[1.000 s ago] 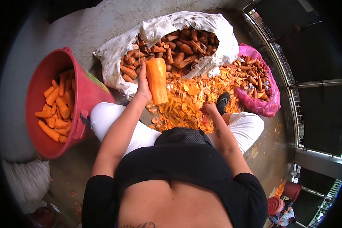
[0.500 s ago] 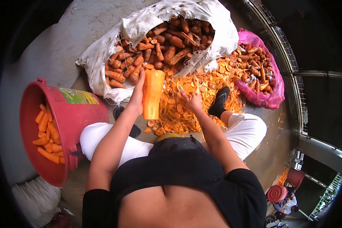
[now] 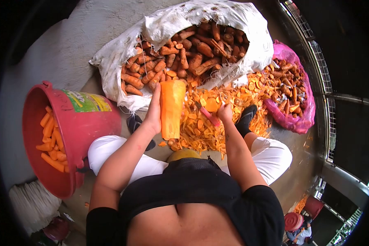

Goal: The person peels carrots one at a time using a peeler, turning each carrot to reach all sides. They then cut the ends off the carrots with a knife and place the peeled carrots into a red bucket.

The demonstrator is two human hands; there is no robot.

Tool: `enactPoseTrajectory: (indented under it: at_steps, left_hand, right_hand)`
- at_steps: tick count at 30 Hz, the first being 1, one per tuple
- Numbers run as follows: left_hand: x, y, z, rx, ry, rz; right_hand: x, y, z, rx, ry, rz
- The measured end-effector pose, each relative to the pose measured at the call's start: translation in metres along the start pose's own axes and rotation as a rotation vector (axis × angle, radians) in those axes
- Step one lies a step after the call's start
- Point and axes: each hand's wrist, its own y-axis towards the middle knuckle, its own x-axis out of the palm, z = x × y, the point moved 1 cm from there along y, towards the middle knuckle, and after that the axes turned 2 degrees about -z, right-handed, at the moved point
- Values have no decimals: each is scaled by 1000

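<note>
My left hand [image 3: 154, 112] is wrapped round the side of a large peeled carrot [image 3: 171, 108], held upright with its wide end away from me. Further right, my right hand [image 3: 225, 113] is closed above the orange peelings [image 3: 199, 133]; what its fingers hold is too small to make out. A pink-handled tool [image 3: 209, 116] shows just left of that hand, beside a round orange slice [image 3: 212, 105]. Whether my fingers touch the tool is unclear.
Unpeeled carrots [image 3: 194, 47] fill an open white sack [image 3: 110, 69] ahead. A pink bag [image 3: 306, 117] of carrot pieces stands at right. At left, a tilted red bucket [image 3: 96, 123] holds peeled carrots [image 3: 53, 143]. A person [image 3: 302, 235] is at far lower right.
My right hand has moved right, away from the large carrot, and the pink handle shows more fully. My left hand still holds the carrot. The whole view has shifted slightly.
</note>
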Motion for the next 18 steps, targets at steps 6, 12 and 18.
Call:
enactPoseTrajectory:
  at_steps: [6, 12, 18]
  left_hand:
    - [11, -8, 4, 60, 4, -36]
    - [11, -20, 10, 256, 14, -128]
    - [10, -23, 13, 378, 195, -159]
  right_hand:
    - [-36, -5, -12, -65, -180, -349]
    - [-50, -16, -16, 345, 755, -446]
    - [-93, -47, -13, 192, 1185, -436]
